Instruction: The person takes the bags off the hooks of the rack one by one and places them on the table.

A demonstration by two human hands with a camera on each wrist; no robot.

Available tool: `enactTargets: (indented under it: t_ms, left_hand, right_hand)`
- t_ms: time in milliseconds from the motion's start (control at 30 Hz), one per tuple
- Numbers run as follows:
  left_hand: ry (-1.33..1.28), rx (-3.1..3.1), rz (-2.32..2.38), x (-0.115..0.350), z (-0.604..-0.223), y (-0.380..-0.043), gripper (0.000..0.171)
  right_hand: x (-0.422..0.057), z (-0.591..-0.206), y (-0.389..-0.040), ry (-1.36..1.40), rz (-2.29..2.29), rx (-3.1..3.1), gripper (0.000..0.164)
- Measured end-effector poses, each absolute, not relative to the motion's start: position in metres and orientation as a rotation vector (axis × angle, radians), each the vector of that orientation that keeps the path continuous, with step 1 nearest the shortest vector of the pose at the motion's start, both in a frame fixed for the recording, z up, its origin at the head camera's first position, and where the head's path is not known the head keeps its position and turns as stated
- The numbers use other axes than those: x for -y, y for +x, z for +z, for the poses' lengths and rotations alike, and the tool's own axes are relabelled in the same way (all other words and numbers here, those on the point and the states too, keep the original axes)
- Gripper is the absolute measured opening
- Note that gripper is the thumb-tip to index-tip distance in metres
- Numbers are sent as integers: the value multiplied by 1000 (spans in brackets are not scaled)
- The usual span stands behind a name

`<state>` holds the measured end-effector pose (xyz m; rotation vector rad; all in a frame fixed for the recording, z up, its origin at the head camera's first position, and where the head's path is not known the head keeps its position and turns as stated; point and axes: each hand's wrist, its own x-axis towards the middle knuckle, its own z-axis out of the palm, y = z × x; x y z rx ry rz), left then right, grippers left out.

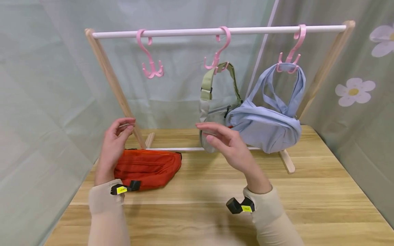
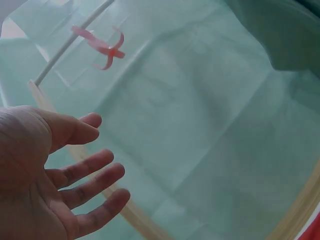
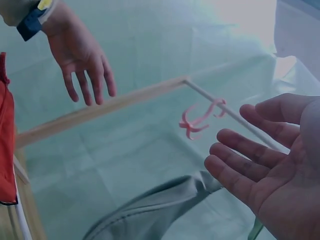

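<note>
My left hand point(image 1: 115, 147) is raised above the left end of a red-orange waist bag point(image 1: 147, 167), fingers relaxed and holding nothing. The bag lies on the table at the left foot of the rack. In front of the hanging bags hovers my right hand point(image 1: 227, 147), its fingers loosely bent and its palm bare in the right wrist view. A grey-green bag point(image 1: 218, 114) hangs by its strap from the middle pink hook point(image 1: 217, 56). From the right pink hook point(image 1: 295, 51) hangs a light blue bag point(image 1: 267, 126) by its straps. The left pink hook point(image 1: 150, 65) bears no bag.
A white rod point(image 1: 184, 32) on slanted wooden posts point(image 1: 110, 78) carries the hooks. Its lower bar point(image 1: 175, 149) runs near the wooden tabletop point(image 1: 191, 205). Pale green curtain point(image 1: 55, 85) stands behind and at the left, with a flowered grey-green curtain point(image 1: 347, 112) at the right.
</note>
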<state>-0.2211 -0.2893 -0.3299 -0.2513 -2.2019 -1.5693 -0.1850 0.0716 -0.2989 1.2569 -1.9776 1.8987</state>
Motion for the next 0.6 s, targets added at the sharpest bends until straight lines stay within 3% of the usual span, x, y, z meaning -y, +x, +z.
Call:
enactTargets:
  t_ms: [600]
  left_hand:
    - [-428,2245,-1699,243,-327,-223,33]
  right_hand:
    - [-92,-291,-186,1269,2001,1872,29]
